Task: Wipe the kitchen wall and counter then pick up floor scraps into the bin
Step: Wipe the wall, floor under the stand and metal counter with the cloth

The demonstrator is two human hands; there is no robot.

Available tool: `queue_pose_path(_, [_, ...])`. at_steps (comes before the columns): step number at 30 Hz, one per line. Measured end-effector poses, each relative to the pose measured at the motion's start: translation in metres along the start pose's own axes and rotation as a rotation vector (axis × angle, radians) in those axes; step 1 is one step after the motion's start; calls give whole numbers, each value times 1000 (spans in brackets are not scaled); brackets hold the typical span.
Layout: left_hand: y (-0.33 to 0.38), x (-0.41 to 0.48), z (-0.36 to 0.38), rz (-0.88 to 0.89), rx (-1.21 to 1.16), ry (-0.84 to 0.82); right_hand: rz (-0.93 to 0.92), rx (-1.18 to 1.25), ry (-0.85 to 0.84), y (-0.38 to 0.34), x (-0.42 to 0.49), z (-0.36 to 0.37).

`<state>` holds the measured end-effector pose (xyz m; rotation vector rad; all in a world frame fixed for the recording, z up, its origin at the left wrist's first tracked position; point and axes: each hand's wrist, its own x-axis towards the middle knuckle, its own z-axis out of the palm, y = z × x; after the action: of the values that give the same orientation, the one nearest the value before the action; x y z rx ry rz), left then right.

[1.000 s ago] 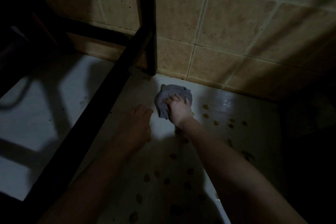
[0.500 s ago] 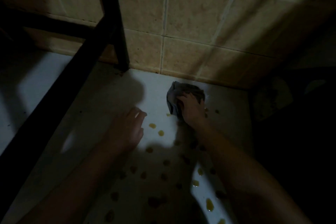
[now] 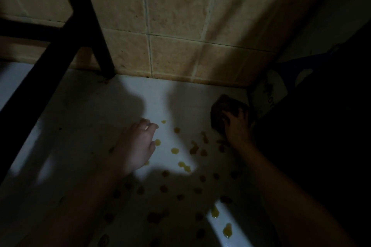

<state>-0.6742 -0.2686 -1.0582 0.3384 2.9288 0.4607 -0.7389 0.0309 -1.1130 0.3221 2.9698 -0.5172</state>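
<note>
The cloth (image 3: pixel 221 106) has slid right across the counter (image 3: pixel 84 126), gripped by the right hand (image 3: pixel 237 129); left hand (image 3: pixel 136 148) relaxed, empty

The worktop (image 3: pixel 152 96) meets the tiled wall (image 3: pixel 176 26) at its back edge, where a frame leg (image 3: pixel 100 50) stands left. The cloth (image 3: pixel 218 106) lies near the back right corner under the right hand (image 3: pixel 237 130). The left hand (image 3: pixel 136 146) is over the middle, with drops (image 3: pixel 174 150) between them.
</note>
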Motion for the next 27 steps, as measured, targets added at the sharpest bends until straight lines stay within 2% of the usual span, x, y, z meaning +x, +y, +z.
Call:
queue_pose_path(7, [-9, -5, 0, -35, -7, -6, -28, -43, -39, -5, -8, -1])
queue_pose_path(11, [-12, -12, -5, -52, -5, -29, -102, -31, -41, -24, -15, 11])
queue_pose_path(16, [-20, -19, -17, -95, 43, -81, -251, -38, -41, -71, -9, 20])
queue_pose_path(21, [-31, -32, -31, -156, 63, -52, -391, -97, -123, -129, -9, 35])
queue_pose_path(27, [-56, -41, -30, -198, 81, -176, -494, -183, -209, -186, -13, 52])
